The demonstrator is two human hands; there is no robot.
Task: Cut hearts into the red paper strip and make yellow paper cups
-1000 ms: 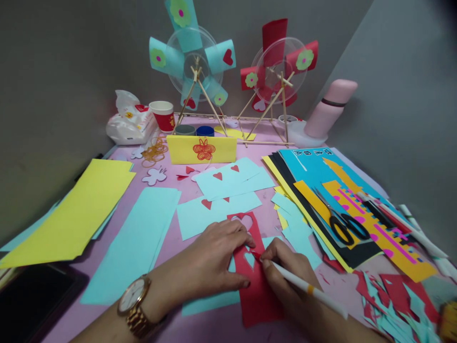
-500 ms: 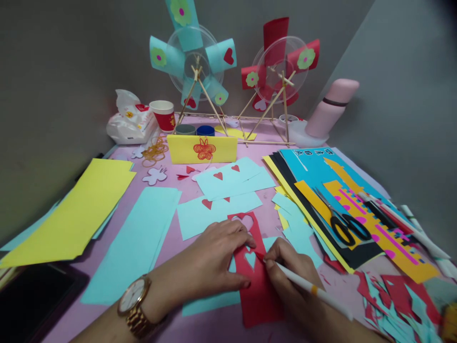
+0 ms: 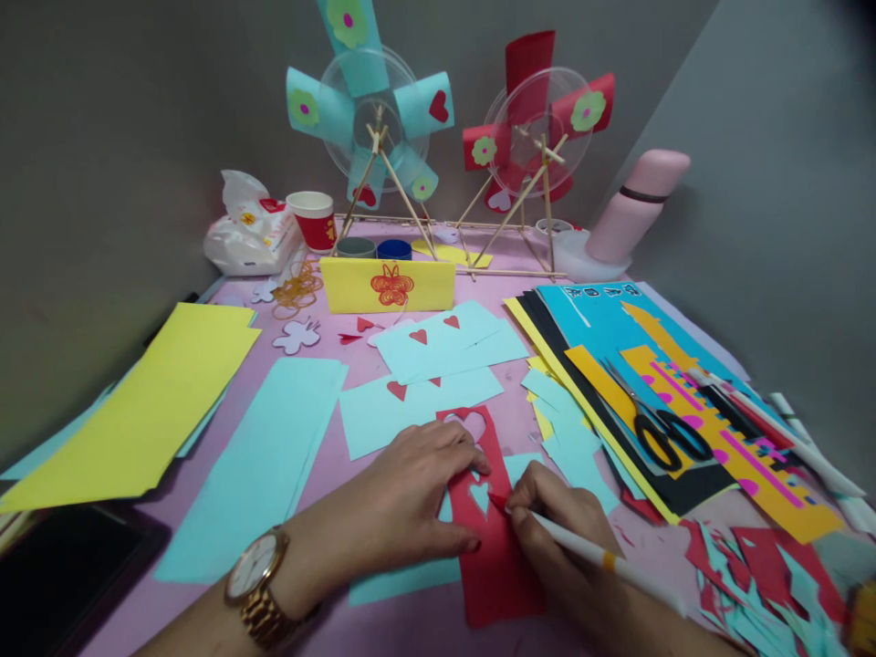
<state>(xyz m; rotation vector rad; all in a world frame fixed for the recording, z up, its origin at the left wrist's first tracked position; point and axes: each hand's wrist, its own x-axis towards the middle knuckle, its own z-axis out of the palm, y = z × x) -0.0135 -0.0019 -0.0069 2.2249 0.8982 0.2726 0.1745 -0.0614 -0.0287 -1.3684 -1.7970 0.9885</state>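
My right hand [image 3: 561,525] grips a white marker [image 3: 585,547] with an orange band and a red tip. Its tip is at the right side of a pale blue heart shape [image 3: 479,497] on a strip of red paper [image 3: 503,584]. Pressing on the strip's left side, my left hand [image 3: 424,493] has thumb and fingers apart and wears a gold watch. A rounded lilac shape shows at the strip's top end. Under and behind the strip lie light blue papers [image 3: 403,584], some bearing small red hearts [image 3: 419,338].
Scissors [image 3: 661,429] lie on stacked coloured papers at right, beside several pens. Paper scraps [image 3: 766,584] fill the lower right. Two paper-bladed wheels on stick frames [image 3: 411,205] stand at the back, near a pink bottle [image 3: 636,210]. A yellow paper stack [image 3: 151,392] and dark tablet-like object [image 3: 75,575] are left.
The marker and my right hand have shifted very slightly, the tip now a little lower along the heart's right side. My left hand and the red paper stay put.
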